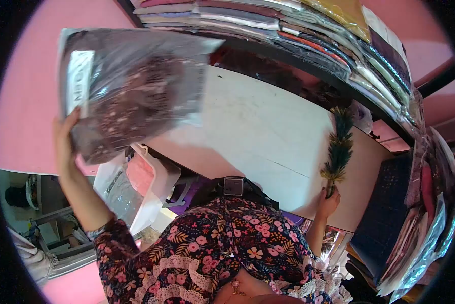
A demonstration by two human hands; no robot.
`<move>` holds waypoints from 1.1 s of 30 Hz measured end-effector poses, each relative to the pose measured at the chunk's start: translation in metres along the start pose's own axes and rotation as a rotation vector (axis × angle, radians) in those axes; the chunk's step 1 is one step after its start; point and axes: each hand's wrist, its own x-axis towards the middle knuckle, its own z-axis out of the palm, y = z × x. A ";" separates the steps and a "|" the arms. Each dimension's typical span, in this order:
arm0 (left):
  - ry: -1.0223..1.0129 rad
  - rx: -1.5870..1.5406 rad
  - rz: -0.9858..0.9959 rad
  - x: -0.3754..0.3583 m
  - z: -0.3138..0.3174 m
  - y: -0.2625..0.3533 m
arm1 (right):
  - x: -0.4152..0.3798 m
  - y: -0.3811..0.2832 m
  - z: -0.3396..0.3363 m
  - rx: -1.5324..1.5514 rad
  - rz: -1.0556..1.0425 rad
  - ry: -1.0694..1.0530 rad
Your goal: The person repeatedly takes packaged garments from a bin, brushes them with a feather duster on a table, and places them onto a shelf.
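At the upper left, a clear plastic-bagged garment [136, 93], dark with a brown patterned area and a white printed label, is held up in my left hand [66, 134]. The fingers of that hand are closed on the bag's lower left edge. My right hand [329, 202] grips the short handle of a dark green feathery duster [339, 147] with yellowish tufts near its base. The duster points away from me, over the right part of the white table [252, 121].
Folded garments in plastic [308, 38] are stacked on a shelf along the table's far side. More bagged garments [414, 228] and a dark blue panel [384, 197] stand at the right. A white bin [159, 180] with bagged items sits left of my body.
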 end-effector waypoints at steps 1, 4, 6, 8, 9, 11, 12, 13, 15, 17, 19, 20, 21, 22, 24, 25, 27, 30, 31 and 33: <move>-0.063 -0.073 -0.076 0.001 0.024 -0.003 | 0.000 -0.004 0.002 0.061 -0.024 -0.069; -0.322 -0.089 -0.216 0.038 0.071 -0.081 | -0.001 -0.015 0.011 0.172 -0.033 -0.171; -0.412 0.046 -0.313 0.021 0.119 -0.118 | 0.000 -0.024 0.011 0.204 -0.042 -0.204; -0.513 0.064 -0.401 0.012 0.135 -0.200 | 0.008 -0.033 0.008 0.518 0.184 -0.433; -0.518 0.205 -0.470 -0.002 0.162 -0.206 | 0.009 -0.030 0.001 0.506 0.204 -0.425; -0.587 0.170 -0.377 -0.007 0.208 -0.302 | 0.023 -0.017 -0.008 0.763 0.440 -0.492; -0.612 0.172 -0.380 -0.015 0.226 -0.297 | 0.027 -0.013 -0.012 0.752 0.460 -0.479; -0.596 0.126 -0.433 -0.025 0.244 -0.290 | 0.025 -0.016 -0.015 0.710 0.406 -0.410; -0.542 0.080 -0.481 -0.037 0.249 -0.286 | 0.014 -0.042 -0.011 0.685 0.322 -0.361; -0.515 0.075 -0.387 -0.042 0.242 -0.300 | -0.011 -0.075 -0.013 0.610 0.064 -0.463; -0.474 0.064 -0.307 -0.035 0.234 -0.318 | -0.027 -0.093 -0.006 0.742 -0.214 -0.552; -0.443 0.055 -0.230 -0.029 0.231 -0.326 | -0.026 -0.102 -0.009 0.595 -0.524 -0.481; -0.435 0.056 -0.240 -0.030 0.229 -0.329 | -0.025 -0.108 -0.014 0.593 -0.530 -0.493; -0.408 0.069 -0.214 -0.031 0.229 -0.333 | -0.024 -0.114 -0.016 0.488 -0.414 -0.578; -0.373 0.083 -0.198 -0.032 0.231 -0.335 | -0.015 -0.125 -0.013 0.368 -0.235 -0.640; -0.363 0.105 -0.160 -0.034 0.233 -0.332 | -0.012 -0.124 0.000 0.444 -0.290 -0.458; -0.355 0.136 -0.120 -0.034 0.235 -0.324 | -0.006 -0.138 -0.003 0.576 -0.151 -0.397; -0.383 0.155 -0.101 -0.038 0.233 -0.314 | -0.003 -0.156 -0.011 0.622 -0.379 -0.436; -0.334 0.070 -0.216 -0.041 0.231 -0.309 | -0.004 -0.161 -0.011 0.616 -0.614 -0.469; -0.281 -0.016 -0.329 -0.042 0.224 -0.312 | -0.007 -0.175 -0.010 0.517 -0.705 -0.554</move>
